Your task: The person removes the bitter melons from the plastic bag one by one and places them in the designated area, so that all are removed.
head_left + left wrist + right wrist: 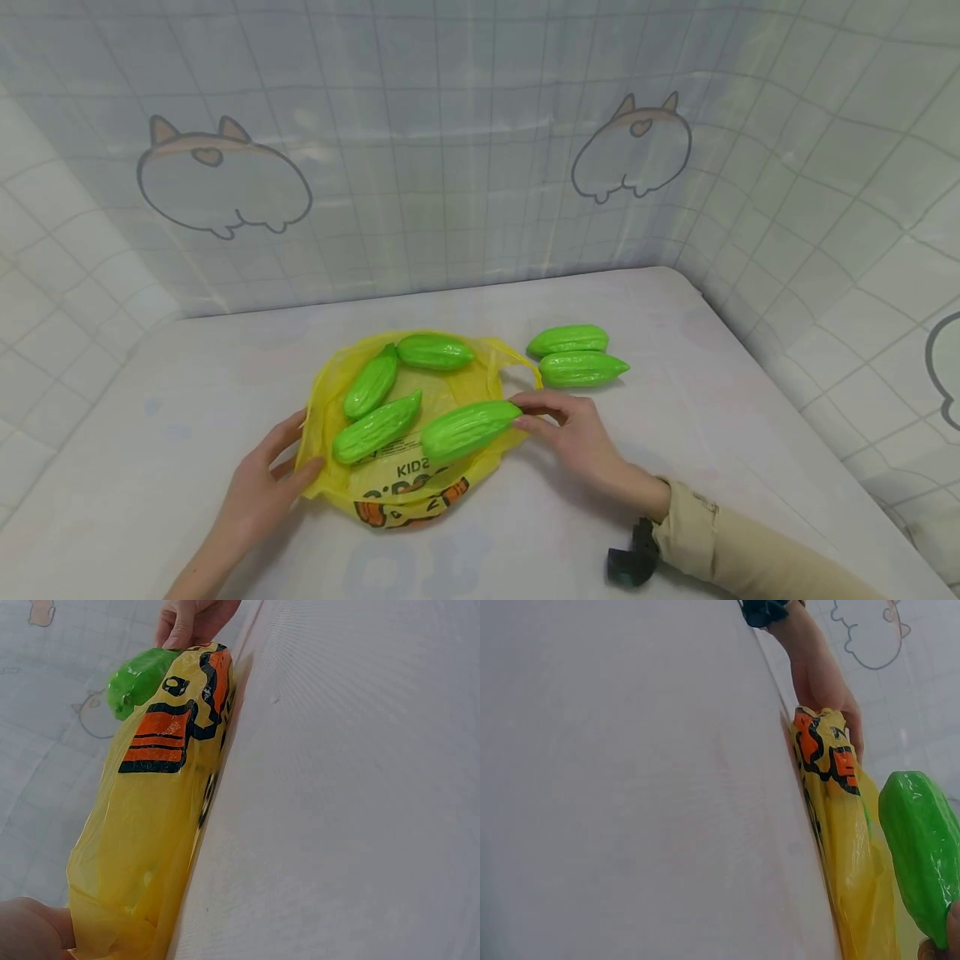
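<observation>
A yellow plastic bag [457, 385] with orange and black print lies with its mouth spread wide in the head view. My left hand [258, 487] holds the bag's left rim, thumb inside and fingers outside. Between thumb and fingertips, my right hand [573, 437] pinches the pointed end of a glossy green bitter melon [467, 427]. This melon hangs over the right part of the bag's mouth; the right wrist view shows the bitter melon [922, 847] beside the yellow plastic. Inside the bag lie three similar bitter melons, one [375, 429] nearest the left hand.
Right of the bag, two more green bitter melons [583, 368] lie side by side on the white-covered table [675, 417]. A bag handle loop [525, 371] reaches toward them. Tile-patterned sheets [450, 167] with cartoon animals hang behind and at the sides.
</observation>
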